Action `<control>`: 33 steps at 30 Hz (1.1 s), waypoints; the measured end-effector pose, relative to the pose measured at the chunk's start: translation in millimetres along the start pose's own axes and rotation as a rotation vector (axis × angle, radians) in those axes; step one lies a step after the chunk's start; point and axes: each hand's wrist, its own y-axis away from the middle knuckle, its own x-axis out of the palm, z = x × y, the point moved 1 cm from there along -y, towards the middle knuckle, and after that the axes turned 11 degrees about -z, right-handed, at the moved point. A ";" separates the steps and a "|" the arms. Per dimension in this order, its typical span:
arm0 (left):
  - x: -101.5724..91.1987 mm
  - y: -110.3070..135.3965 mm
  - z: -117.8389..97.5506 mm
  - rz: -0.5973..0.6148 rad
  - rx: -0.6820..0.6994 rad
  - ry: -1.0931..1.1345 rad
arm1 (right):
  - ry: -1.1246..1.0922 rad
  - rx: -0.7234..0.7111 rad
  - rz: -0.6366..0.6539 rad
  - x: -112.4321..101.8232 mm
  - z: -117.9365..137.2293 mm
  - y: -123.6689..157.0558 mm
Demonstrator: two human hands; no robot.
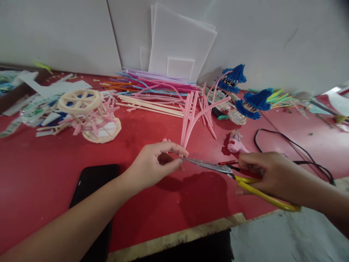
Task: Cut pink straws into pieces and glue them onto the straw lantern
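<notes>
My left hand (156, 163) pinches the lower ends of several pink pipe cleaners (191, 116) between thumb and fingertips; their long ends fan upward and away. In my right hand (268, 174) is a pair of scissors (209, 165) with yellow handles, its blades pointing left. The blade tips meet the bundle right at my left fingertips. Whether the blades are closed around the stems I cannot tell. A pink glue gun (236, 142) lies just beyond my right hand.
A round wooden-stick frame (81, 103) stands left among scraps. Coloured pipe cleaners (163, 82) and wooden sticks (152, 106) lie along the wall. Two blue-topped pieces (253, 103) stand at back right. A black phone (92, 185) lies under my left forearm; a black cable (289, 133) curls at right.
</notes>
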 end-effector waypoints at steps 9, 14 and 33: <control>2.8 0.9 -2.9 -0.022 0.062 -0.039 | 0.015 -0.028 -0.019 0.5 -3.3 4.3; 1.2 1.4 -2.7 -0.047 0.086 -0.086 | -0.015 -0.030 -0.022 1.4 -7.1 6.5; 2.2 3.5 -8.1 0.050 0.010 -0.009 | -0.262 0.016 0.311 -5.5 3.6 0.7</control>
